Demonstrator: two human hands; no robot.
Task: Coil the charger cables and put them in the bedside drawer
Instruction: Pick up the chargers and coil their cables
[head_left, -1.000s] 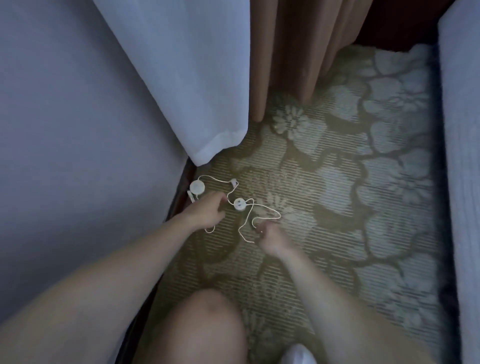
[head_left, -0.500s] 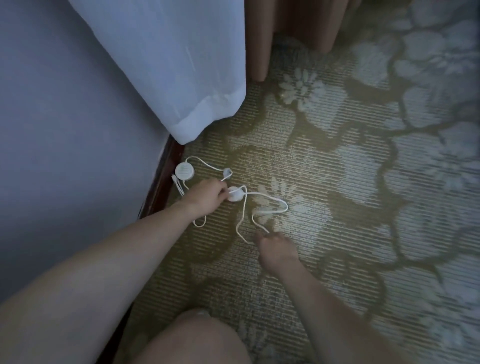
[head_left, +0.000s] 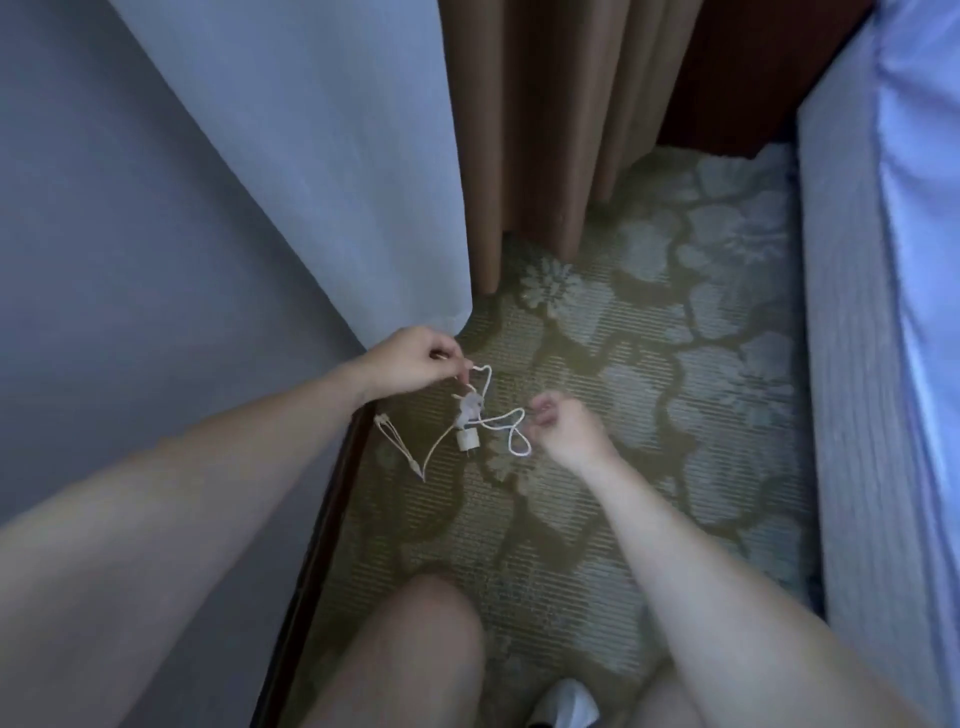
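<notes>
Head view: we hold the cable (head_left: 480, 410) mid-frame, off the carpet (head_left: 649, 364). Left hand (head_left: 415, 358) pinches one strand up high, right hand (head_left: 566, 431) pinches a loop, so its plug (head_left: 466, 438) dangles between, clear for coiling. No drawer in view.

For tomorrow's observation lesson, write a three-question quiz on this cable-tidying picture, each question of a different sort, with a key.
1. True or false: both hands hold the white cable.
2. The cable hangs over: A) a bed, B) patterned carpet, C) a table.
3. Fill in: the small white plug dangles ____ the left hand.

Key
1. True: the left hand pinches one part, the right hand another.
2. B
3. below
</notes>
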